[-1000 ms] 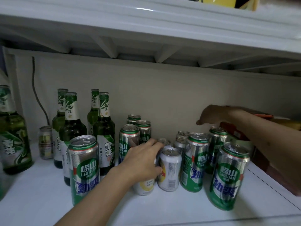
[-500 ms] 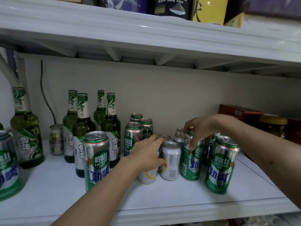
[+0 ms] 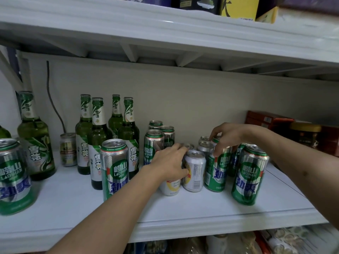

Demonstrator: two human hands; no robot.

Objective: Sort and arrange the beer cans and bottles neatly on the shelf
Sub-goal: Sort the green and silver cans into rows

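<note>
My left hand (image 3: 169, 163) grips a short white and yellow can (image 3: 171, 186) at the middle of the white shelf (image 3: 183, 217). A second short white can (image 3: 194, 171) stands right beside it. My right hand (image 3: 226, 136) curls over the top of a tall green Laoshan can (image 3: 217, 171). More tall green cans stand at the front left (image 3: 114, 167), the far left (image 3: 13, 176), the right (image 3: 249, 173) and behind my left hand (image 3: 153, 143). Several green glass bottles (image 3: 97, 142) stand in a cluster at the back left, with one more (image 3: 34, 138) further left.
A small can (image 3: 68, 149) stands by the back wall near a dark cable (image 3: 53, 99). Red boxes (image 3: 266, 123) and a lidded jar (image 3: 304, 134) fill the shelf's right end. The upper shelf (image 3: 165, 28) hangs low overhead. Packaged goods lie below the shelf edge.
My right hand came down from the red box to the top of a tall green can. My left hand stayed on the short can. The view shifted right and up.
</note>
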